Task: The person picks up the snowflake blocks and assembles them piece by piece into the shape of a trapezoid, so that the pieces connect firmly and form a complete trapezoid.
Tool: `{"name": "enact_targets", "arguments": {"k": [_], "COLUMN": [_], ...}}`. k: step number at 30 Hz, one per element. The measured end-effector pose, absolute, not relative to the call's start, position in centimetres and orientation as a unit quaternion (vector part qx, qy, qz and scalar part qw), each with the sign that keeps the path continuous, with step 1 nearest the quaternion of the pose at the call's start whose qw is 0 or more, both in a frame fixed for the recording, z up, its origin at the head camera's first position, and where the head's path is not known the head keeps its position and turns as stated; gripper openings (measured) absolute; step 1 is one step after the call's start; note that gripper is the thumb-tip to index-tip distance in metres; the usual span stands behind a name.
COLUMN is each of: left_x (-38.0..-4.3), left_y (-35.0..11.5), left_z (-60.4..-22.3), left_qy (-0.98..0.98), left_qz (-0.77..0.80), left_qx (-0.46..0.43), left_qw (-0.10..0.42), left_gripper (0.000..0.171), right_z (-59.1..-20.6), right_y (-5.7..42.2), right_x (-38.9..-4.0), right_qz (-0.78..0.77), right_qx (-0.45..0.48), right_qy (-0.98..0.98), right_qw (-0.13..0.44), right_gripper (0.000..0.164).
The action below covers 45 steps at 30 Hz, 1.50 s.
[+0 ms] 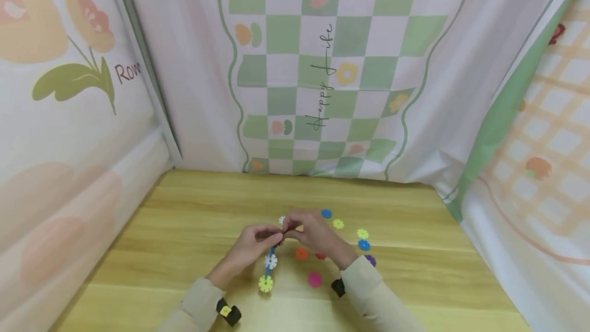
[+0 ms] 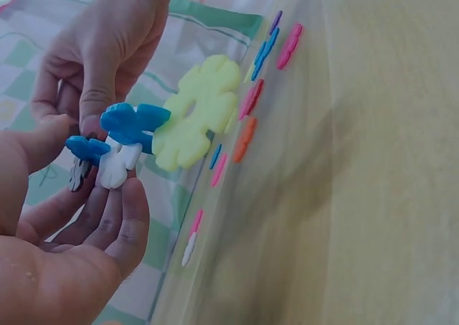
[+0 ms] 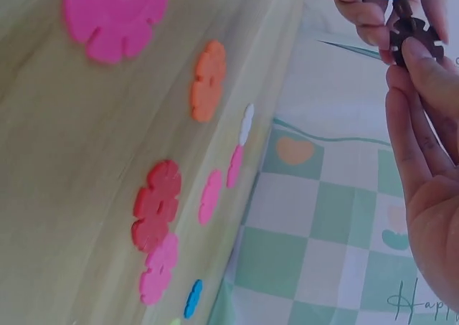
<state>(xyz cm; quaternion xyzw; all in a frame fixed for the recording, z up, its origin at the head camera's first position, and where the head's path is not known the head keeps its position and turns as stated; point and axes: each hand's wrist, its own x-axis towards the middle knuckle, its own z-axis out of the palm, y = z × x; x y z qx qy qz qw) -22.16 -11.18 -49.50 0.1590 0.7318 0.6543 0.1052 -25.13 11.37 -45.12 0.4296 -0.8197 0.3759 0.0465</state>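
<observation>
My left hand (image 1: 249, 248) grips a chain of slotted flower-shaped plastic discs. At the chain's low end hangs a yellow disc (image 1: 265, 284), joined by a blue disc (image 2: 134, 124) to a white disc (image 2: 117, 166). Another blue disc (image 2: 87, 149) follows near the fingertips. My right hand (image 1: 318, 233) pinches a dark brown disc (image 3: 410, 28) between thumb and fingers, right at the chain's upper end. Both hands meet above the wooden table, fingertips together. Fingers partly hide the join between the dark disc and the chain.
Loose discs lie on the table (image 1: 184, 250): an orange disc (image 1: 301, 254), a pink disc (image 1: 315, 279), a red disc (image 3: 156, 206), a purple disc (image 1: 371, 260), and several blue and yellow ones at the right. Printed curtains (image 1: 198, 65) enclose the table's back and sides.
</observation>
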Motion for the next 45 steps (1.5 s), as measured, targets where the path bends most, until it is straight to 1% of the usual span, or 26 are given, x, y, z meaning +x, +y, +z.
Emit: {"name": "enact_targets", "arguments": {"k": [3, 7, 11, 17, 20, 24, 28, 32, 36, 40, 45], "left_x": [-22.2, -22.1, -22.1, -22.3, -22.4, -22.4, -22.3, -22.3, -22.3, -22.2, -22.1], "left_y": [-11.1, -11.1, -11.3, -11.5, -11.6, -11.6, -11.6, -11.5, -11.4, -11.3, -11.3], "left_z": [-49.6, -49.6, -49.5, -49.5, -49.5, -49.5, -49.4, -49.5, -49.6, -49.7, -49.7], "left_qy": [0.733, 0.737, 0.742, 0.75, 0.749, 0.747, 0.744, 0.743, 0.744, 0.746, 0.741], "left_qz": [0.652, 0.651, 0.648, 0.641, 0.642, 0.644, 0.646, 0.646, 0.646, 0.643, 0.647], "left_qx": [0.161, 0.152, 0.138, 0.131, 0.133, 0.135, 0.141, 0.147, 0.147, 0.146, 0.15], "left_qw": [0.109, 0.104, 0.102, 0.096, 0.094, 0.095, 0.095, 0.093, 0.092, 0.095, 0.1], "left_gripper": [0.035, 0.036, 0.037, 0.038, 0.038, 0.039, 0.043, 0.044, 0.042, 0.038, 0.039], "right_z": [-45.3, -45.4, -45.6, -46.4, -46.9, -47.5, -47.8, -47.8, -47.3, -46.5, -45.6], "right_y": [11.5, 12.2, 13.1, 14.0, 14.0, 14.1, 14.1, 14.4, 14.9, 15.3, 15.6], "right_x": [-25.1, -25.3, -25.6, -25.4, -25.1, -25.0, -25.1, -25.4, -25.8, -26.1, -26.0], "right_qz": [0.38, 0.38, 0.352, 0.268, 0.255, 0.253, 0.268, 0.3, 0.349, 0.375, 0.42], "right_qx": [0.419, 0.391, 0.359, 0.33, 0.328, 0.328, 0.314, 0.299, 0.298, 0.292, 0.268], "right_qy": [-0.824, -0.838, -0.863, -0.898, -0.901, -0.901, -0.901, -0.895, -0.881, -0.876, -0.864], "right_qw": [0.027, -0.013, -0.056, -0.112, -0.127, -0.13, -0.135, -0.139, -0.117, -0.085, -0.072], "right_gripper": [0.012, 0.011, 0.014, 0.024, 0.022, 0.016, 0.016, 0.012, 0.007, 0.006, 0.006]}}
